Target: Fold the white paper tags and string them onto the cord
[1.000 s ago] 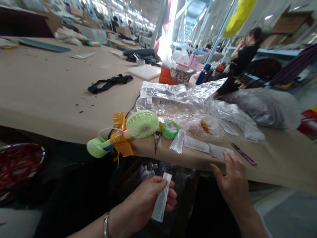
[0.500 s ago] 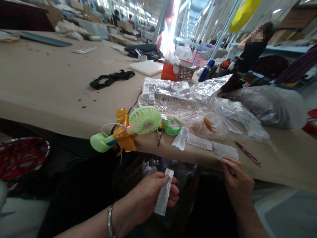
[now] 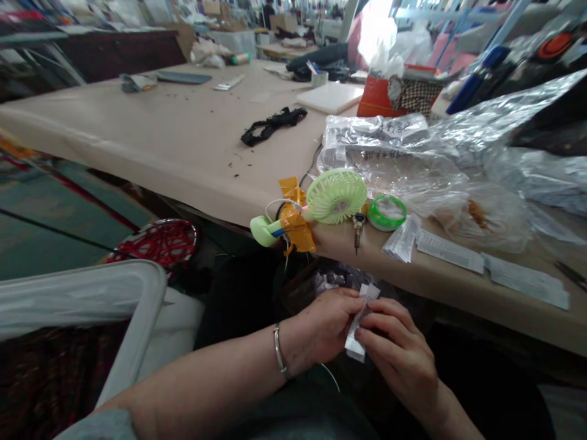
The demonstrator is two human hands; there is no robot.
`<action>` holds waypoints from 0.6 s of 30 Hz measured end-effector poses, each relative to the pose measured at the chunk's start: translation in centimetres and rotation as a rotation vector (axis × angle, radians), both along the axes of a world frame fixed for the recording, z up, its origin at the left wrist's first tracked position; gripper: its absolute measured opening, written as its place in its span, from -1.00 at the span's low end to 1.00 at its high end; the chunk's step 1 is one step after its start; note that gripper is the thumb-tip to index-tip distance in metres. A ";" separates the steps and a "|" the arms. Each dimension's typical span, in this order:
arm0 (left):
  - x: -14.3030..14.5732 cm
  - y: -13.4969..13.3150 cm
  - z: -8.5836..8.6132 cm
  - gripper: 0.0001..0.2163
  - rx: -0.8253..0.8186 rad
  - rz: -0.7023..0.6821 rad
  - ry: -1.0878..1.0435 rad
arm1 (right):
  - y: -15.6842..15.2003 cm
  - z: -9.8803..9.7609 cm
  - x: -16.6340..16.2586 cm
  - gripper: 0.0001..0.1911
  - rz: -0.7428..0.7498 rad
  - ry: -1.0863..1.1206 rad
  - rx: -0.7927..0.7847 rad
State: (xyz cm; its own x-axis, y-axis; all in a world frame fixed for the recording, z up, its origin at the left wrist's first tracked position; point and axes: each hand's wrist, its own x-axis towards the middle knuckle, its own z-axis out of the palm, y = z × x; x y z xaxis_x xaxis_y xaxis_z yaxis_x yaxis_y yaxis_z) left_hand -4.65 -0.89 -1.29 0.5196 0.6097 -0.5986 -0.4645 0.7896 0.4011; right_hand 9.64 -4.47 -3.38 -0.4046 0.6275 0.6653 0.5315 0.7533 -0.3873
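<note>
My left hand (image 3: 331, 327) pinches the printed white strips (image 3: 356, 343) between thumb and fingers, and the fingertips of my right hand (image 3: 403, 351) close on their right side. The strips are in front of the worktop edge, with nothing flat under them, so if both my grips loosened together, I think they could slip down into my lap. They look thin and overlap, so uneven finger pressure could fan or crease them.

Just beyond, below the edge, lies a jumble of small pale and dark pieces (image 3: 337, 278); a dropped strip could get lost there.

On the worktop (image 3: 197, 162), the fanned strips (image 3: 403, 239) and the row of flat strips (image 3: 449, 250) lie close to the front edge, where a brushing sleeve might sweep them off. The green fan (image 3: 337, 197) stands near them; a draught from it could lift loose ones. Behind, the crumpled clear plastic (image 3: 389, 165) could hide any that slide under.
</note>
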 end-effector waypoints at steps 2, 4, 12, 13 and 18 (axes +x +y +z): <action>-0.2 0.0 0.0 -0.96 0.005 0.010 -0.012 | 0.0 -0.2 0.4 -0.80 0.010 -0.020 0.003; -0.3 0.0 0.1 -0.94 0.015 0.020 -0.023 | -0.1 -0.1 0.6 -0.80 0.014 -0.038 0.000; -0.4 -0.2 0.3 -0.79 0.045 -0.046 -0.062 | -0.2 -0.3 0.4 -0.81 0.018 -0.084 -0.025; -0.4 -0.2 0.2 -0.80 0.052 -0.058 -0.057 | -0.3 -0.3 0.4 -0.80 0.022 -0.086 -0.031; -0.7 -0.2 -0.3 -0.82 0.052 -0.075 0.006 | -1.1 -0.4 0.9 -0.66 0.013 0.040 -0.101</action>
